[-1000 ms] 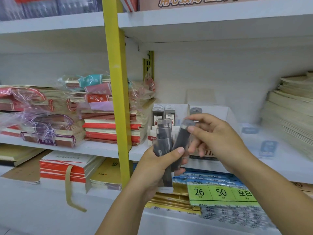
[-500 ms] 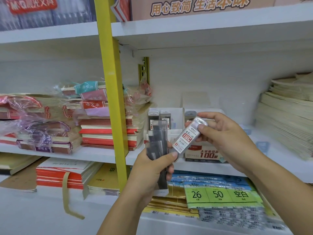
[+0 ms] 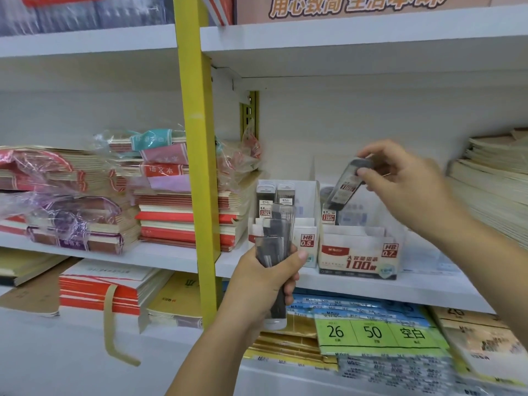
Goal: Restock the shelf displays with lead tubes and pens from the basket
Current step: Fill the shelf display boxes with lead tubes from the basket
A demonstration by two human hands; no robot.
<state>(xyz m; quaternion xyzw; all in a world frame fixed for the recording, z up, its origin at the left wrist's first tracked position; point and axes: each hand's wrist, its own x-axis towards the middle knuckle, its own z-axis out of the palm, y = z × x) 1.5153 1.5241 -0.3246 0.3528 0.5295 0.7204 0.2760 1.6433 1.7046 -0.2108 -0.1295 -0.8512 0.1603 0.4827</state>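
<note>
Head view: the right hand (image 3: 405,187) kept its grip pinched on one lead tube (image 3: 347,185) by its upper end, tilted just above the 0.7 display box (image 3: 358,255). Left of that box, the left hand (image 3: 268,284) clutched spare tubes (image 3: 275,241). They looked light, stiff and slick, so were probably best pinched across the flat sides.

Stationery shop. White shelves (image 3: 160,254) on a yellow upright (image 3: 197,138). Plastic-wrapped exercise books (image 3: 185,218) stacked at 9 o'clock; printed display boxes (image 3: 357,258) marked HB 0.5 and HB 0.7 near centre; labelled paper packs (image 3: 374,332) at 5 o'clock; banner (image 3: 354,7) at 12 o'clock.
</note>
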